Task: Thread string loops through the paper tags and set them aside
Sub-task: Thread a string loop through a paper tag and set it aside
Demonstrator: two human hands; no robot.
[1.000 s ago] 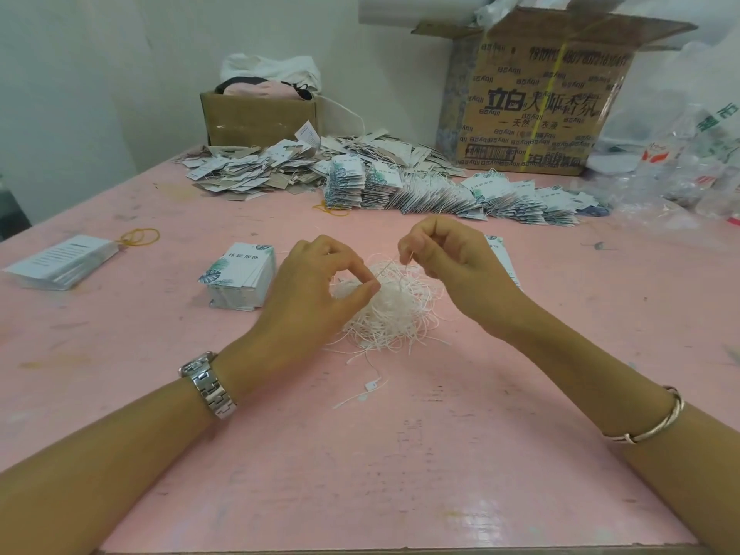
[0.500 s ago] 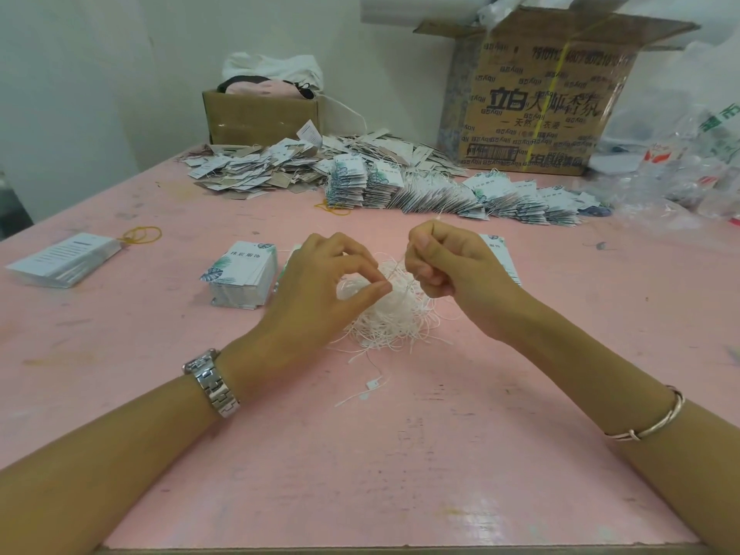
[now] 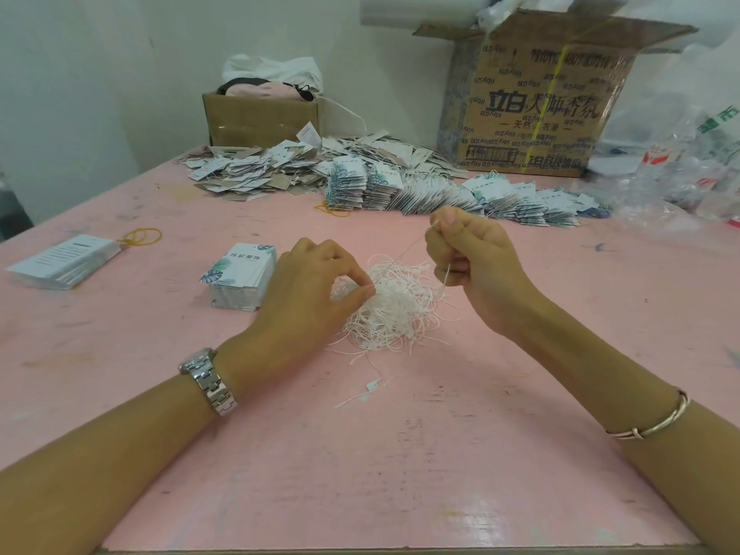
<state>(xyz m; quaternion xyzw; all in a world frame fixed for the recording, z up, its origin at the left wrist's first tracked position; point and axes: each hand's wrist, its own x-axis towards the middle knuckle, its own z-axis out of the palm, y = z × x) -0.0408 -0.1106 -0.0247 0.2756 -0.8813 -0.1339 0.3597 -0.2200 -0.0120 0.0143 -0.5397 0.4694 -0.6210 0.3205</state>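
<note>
Counter (image 3: 360, 466): pink and scuffed; both your forearms lay across its near part.
Watch (image 3: 210, 380): steel, on your left wrist.
Bangle (image 3: 652, 424): thin, on your right forearm.
Stray loop (image 3: 370, 388): lay alone with a small white clasp, just in front of the pile.
Pile (image 3: 392, 314): a white tangle of string loops, on the counter between your hands.
Left grip (image 3: 308, 290): thumb and forefinger pinched together on strands at the pile's left edge.
Right grip (image 3: 476, 270): fingers curled round one string (image 3: 408, 250), held above the pile's right side; it ran from your fist down into the tangle.
Stack (image 3: 242, 278): leaf-printed tags, just beside the left grip.
Side stack (image 3: 64, 260): flat, at far left, with yellow bands (image 3: 140, 237) just behind it.
Row (image 3: 460, 194): tags fanned across the far counter.
Heap (image 3: 256, 172): looser tags, left of the row.
Box (image 3: 260, 118): small and brown, behind the heap.
Carton (image 3: 540, 106): big, printed, open-topped, at the far right.
Bags (image 3: 680, 174): clear plastic, right of the carton.
</note>
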